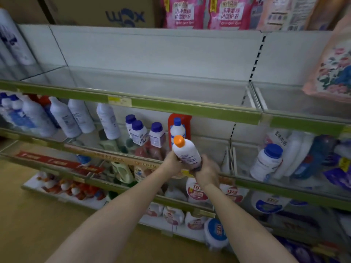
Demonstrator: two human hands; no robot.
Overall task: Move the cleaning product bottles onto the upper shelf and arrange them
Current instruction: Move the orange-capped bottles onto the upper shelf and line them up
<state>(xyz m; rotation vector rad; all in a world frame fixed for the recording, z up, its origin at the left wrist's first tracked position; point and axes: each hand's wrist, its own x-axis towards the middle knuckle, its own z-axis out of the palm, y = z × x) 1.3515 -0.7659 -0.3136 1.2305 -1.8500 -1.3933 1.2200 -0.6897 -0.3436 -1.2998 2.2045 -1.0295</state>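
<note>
Both hands are on one bottle here, a white plastic bottle with an orange cap (187, 151). The left hand (171, 162) has its fingers wrapped round the lower left side of the body, and the right hand (207, 168) is curled round the base from the right, so it's properly gripped from both sides. The bottle sits in the air just in front of the middle shelf with the green front rail (190, 109), below that rail's level. Its long axis runs up and leans to the left, with the orange cap pointing up-left toward the shelf and the base down in the hands.

Right behind the orange-capped bottle there's a white bottle with a blue cap (177, 128) standing in front of a red container (180, 118). To the left of that sit three short white bottles with purple caps (156, 134), upright. Further left, tall white bottles (108, 121) lean over to the left. The upper shelf (152, 80), above the green rail, has a pink flowery bag (331, 73) at its far right end.
</note>
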